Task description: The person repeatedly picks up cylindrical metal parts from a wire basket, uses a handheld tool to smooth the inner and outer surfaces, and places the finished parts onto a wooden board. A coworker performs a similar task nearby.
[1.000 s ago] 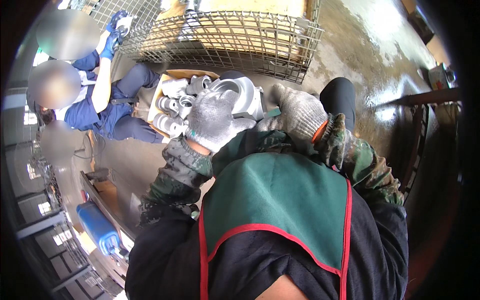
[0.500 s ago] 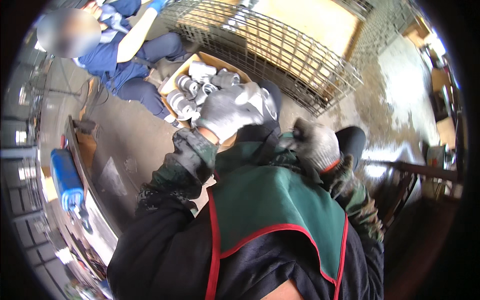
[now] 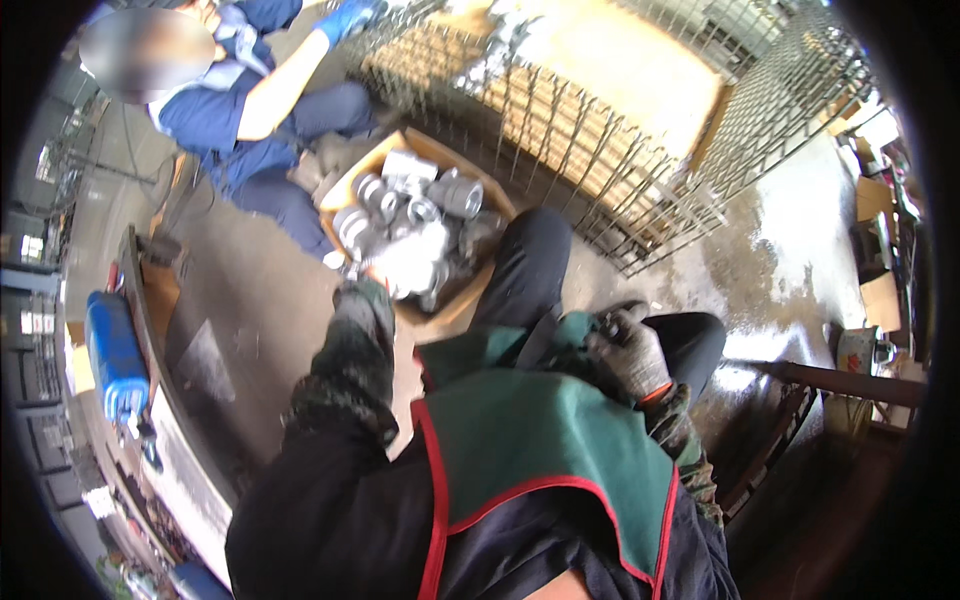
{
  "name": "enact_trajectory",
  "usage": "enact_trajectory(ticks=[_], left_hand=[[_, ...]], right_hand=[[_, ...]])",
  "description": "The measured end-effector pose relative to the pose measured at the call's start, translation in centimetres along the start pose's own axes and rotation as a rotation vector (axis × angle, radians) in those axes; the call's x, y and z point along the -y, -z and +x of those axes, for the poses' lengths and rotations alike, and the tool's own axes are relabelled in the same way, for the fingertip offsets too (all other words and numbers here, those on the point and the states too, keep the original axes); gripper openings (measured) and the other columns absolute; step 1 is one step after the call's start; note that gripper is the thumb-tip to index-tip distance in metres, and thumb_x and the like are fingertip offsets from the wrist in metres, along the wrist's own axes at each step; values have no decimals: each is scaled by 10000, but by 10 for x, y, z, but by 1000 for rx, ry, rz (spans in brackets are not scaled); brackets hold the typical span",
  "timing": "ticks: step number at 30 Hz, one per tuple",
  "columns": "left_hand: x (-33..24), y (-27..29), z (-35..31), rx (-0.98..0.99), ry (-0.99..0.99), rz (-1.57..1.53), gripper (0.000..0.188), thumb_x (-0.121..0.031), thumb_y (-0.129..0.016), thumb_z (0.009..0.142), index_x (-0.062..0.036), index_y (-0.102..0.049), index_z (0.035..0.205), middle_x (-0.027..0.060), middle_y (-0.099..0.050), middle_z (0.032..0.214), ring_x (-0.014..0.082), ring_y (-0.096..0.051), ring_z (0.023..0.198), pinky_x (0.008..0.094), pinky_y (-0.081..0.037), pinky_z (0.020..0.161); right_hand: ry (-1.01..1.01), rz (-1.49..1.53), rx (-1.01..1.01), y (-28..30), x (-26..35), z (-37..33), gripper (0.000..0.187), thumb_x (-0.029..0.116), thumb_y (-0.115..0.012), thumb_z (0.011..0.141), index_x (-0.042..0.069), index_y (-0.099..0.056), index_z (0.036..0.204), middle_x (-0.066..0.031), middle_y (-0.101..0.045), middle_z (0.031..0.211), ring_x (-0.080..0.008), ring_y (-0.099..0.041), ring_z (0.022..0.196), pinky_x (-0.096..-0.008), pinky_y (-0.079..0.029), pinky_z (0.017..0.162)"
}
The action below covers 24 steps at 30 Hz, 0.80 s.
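My left hand [image 3: 412, 262], in a pale glove, reaches into a cardboard box [image 3: 472, 292] of grey metal pipe fittings [image 3: 461, 195]. Glare washes out its fingers, so whether it grips a fitting is unclear. Several ribbed, hollow fittings lie jumbled around it. My right hand [image 3: 632, 352], in a grey glove with an orange cuff, rests over my lap beside the green apron [image 3: 560, 420]. Its fingers are curled in; a dark shape shows at the fingertips, too small to identify.
A wire mesh cage [image 3: 600, 150] with tan boards stands beyond the box. At the far left, a co-worker in dark blue [image 3: 215, 135] sits close to the box, one hand in a blue glove [image 3: 350, 18]. A blue container [image 3: 118, 350] lies at left; wet floor [image 3: 770, 250] shines at right.
My left hand has moved from near my knee, where it held a ring-ended metal fitting, left and down into the box. My right hand has lowered slightly toward my lap. The view has shifted.
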<state>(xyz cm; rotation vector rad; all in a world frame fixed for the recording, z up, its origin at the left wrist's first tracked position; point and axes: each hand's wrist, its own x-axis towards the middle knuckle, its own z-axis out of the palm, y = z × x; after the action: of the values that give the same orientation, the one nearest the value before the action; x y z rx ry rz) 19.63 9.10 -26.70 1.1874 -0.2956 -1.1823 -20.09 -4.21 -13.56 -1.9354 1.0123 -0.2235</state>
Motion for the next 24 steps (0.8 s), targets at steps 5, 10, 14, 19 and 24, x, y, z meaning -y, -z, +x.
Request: enact_trajectory(ticks=[5,10,14,19,24], left_hand=[[38,16,20,-86,381,-186,311,-328,-561,972,-73,-618,1140,40,-645,951,164,-613,826,289,-504,671],[-16,-52,-3,-109,55,722,259,-271,-715,810,-71,-664,967,28,-667,836,136,-632,778,268,-500,648],[-85,-131,-45,24,-286,1314,459,-374,-752,714,-26,-650,994,156,-675,915,322,-645,894,388,-497,772],[-123,-167,-78,175,-608,1353,542,-415,-848,586,-8,-676,902,164,-655,816,331,-636,795,422,-482,725],[-138,-183,-88,114,-1036,1361,634,-342,-899,501,-26,-689,1009,121,-662,851,342,-624,868,418,-482,724]], right_hand=[[-2,64,9,9,-4,19,268,190,-766,786,10,-587,869,-141,-592,720,-268,-586,679,-383,-484,667],[-158,463,33,12,7,41,229,139,-745,814,23,-548,793,1,-507,686,-85,-455,674,-270,-437,627],[-134,571,13,3,40,76,219,201,-726,858,30,-598,907,14,-559,743,-61,-481,652,-221,-433,606],[-62,887,195,-33,59,105,354,205,-738,853,-3,-621,1116,-13,-632,939,-91,-578,782,-253,-492,759],[-119,1086,129,-38,72,94,248,84,-694,840,-25,-616,1049,-60,-670,928,-116,-617,801,-265,-512,744]])
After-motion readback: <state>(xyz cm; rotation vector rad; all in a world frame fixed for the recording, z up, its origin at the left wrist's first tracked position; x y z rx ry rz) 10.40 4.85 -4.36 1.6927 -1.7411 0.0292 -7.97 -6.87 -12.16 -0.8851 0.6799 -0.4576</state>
